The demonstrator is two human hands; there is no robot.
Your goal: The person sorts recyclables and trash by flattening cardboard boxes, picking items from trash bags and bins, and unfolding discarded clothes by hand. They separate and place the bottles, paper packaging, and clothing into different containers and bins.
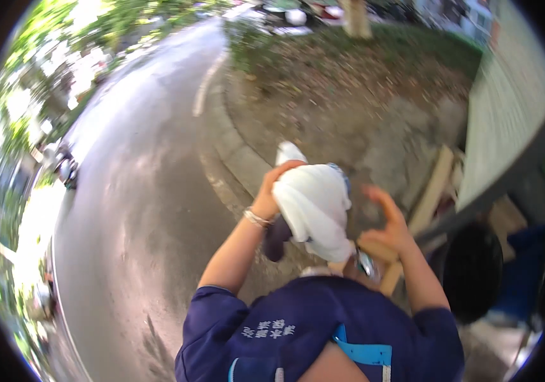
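Note:
A bunched white cloth (316, 204) hangs in front of my body, with a bit of blue at its upper right edge. My left hand (277, 188) is closed on the cloth's left side, and its fingertips are partly hidden behind the folds. A white end sticks up above that hand. My right hand (388, 223) is held apart from the cloth, to its right, with thumb and fingers spread and nothing between them. Under the left hand shows a dark shape (277, 239), too blurred to name. A shiny, silvery thing (367, 264) lies below the right hand.
A paved road (139, 191) curves along the left, edged by a kerb (231, 134). Beyond lies leaf-strewn soil with a tree trunk (356, 19). Wooden boards (435, 184), a round black object (473, 270) and a pale wall (508, 108) stand at the right. Parked two-wheelers (62, 162) are far left.

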